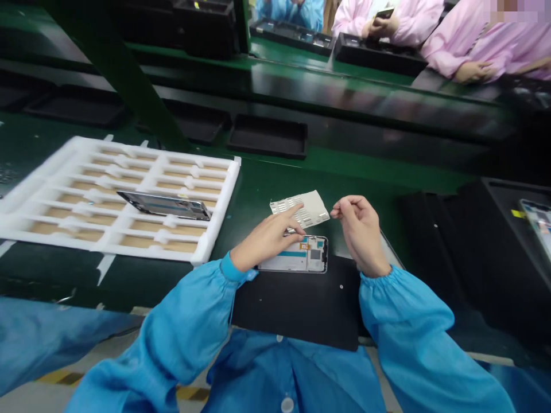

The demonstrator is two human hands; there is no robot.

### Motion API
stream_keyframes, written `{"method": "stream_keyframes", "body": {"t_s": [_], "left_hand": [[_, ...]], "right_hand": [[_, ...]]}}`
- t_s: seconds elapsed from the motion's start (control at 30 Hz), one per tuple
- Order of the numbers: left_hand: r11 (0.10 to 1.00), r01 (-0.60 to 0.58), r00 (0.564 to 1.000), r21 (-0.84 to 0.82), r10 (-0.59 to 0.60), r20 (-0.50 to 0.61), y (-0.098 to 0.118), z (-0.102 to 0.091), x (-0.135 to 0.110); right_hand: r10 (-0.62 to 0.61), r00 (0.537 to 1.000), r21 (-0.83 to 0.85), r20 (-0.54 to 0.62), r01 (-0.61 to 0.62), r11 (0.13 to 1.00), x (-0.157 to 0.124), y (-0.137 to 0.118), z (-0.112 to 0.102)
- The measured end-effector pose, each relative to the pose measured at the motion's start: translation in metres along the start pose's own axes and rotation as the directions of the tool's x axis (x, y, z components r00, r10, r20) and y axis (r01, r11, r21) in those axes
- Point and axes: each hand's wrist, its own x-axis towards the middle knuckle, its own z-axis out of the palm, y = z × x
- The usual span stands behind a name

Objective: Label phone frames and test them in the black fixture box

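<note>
1. A silver-edged, rectangular phone frame (pixel 297 263) lies interior up at the far edge of the flat black mat (pixel 297 310).
2. Left hand (pixel 269 235): fingers spread over the frame, reaching a pale sheet with silver pieces (pixel 310 207) beyond the mat.
3. Right hand (pixel 359 229): fingertips drawn together beyond the mat's right side; cannot tell whether they hold anything.
4. Progress, judged: mid-work; blue strips sit in the frame, silver pieces remain on the sheet.

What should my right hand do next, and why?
Probably bring the right hand to the phone frame: its fingertips are pinched beside the silvery sheet, perhaps on something too small to see, while the left hand lies over both.
</note>
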Motion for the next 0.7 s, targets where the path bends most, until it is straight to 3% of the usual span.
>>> {"method": "stream_keyframes", "body": {"t_s": [0.1, 0.23, 0.33, 0.47, 0.57, 0.7], "left_hand": [[0.989, -0.077, 0.99, 0.13, 0.092, -0.11, 0.02, 0.002, -0.023], [0.937, -0.168, 0.937, 0.308, 0.249, -0.246, 0.04, 0.012, -0.052], [0.898, -0.186, 0.904, 0.4, 0.316, -0.288, 0.047, 0.019, -0.066], [0.872, -0.195, 0.897, 0.449, 0.344, -0.279, 0.05, 0.023, -0.078], [0.866, -0.193, 0.898, 0.46, 0.345, -0.272, 0.051, 0.024, -0.084], [0.857, -0.198, 0.901, 0.476, 0.351, -0.256, 0.051, 0.025, -0.088]], "right_hand": [[0.065, 0.998, 0.108, 0.009, -0.065, 0.992, -0.021, -0.018, -0.009], [0.195, 0.979, 0.241, 0.054, -0.202, 0.949, -0.045, -0.032, -0.016], [0.32, 0.938, 0.318, 0.135, -0.347, 0.882, -0.058, -0.039, -0.018], [0.414, 0.88, 0.393, 0.234, -0.475, 0.788, -0.068, -0.045, -0.022], [0.426, 0.874, 0.411, 0.232, -0.485, 0.772, -0.072, -0.049, -0.028], [0.365, 0.912, 0.354, 0.186, -0.409, 0.841, -0.073, -0.051, -0.033]]}}
